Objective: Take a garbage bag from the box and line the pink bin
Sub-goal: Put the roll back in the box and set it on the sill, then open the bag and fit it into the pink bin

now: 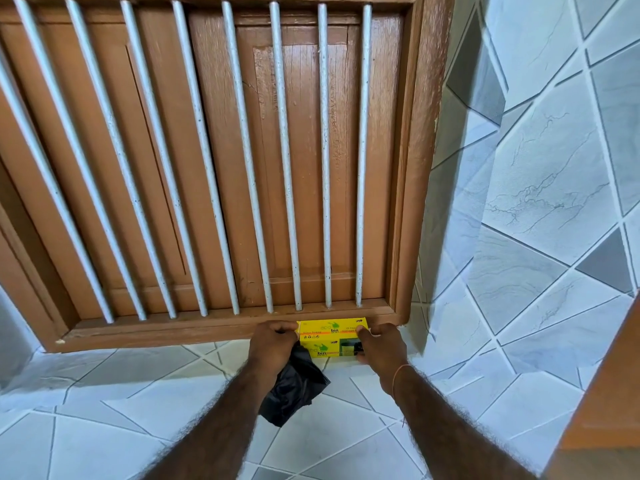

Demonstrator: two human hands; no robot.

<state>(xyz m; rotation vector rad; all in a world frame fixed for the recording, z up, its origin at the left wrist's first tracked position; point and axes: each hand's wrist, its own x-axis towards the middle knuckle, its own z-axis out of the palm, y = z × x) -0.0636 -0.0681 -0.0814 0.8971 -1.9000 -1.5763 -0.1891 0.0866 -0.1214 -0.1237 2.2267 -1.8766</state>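
Note:
A yellow garbage bag box [329,337] rests on the sill of a brown wooden window, at its lower right corner. My left hand [273,344] grips the box's left end, and a folded black garbage bag [294,389] hangs down from under that hand. My right hand [381,344] grips the box's right end, fingers on its top and front. The pink bin is not in view.
The brown window frame [221,330] has several white vertical bars [284,161] over closed wooden shutters. Grey and white tiled wall [536,202] surrounds it. A brown wooden edge [609,393] juts in at the lower right.

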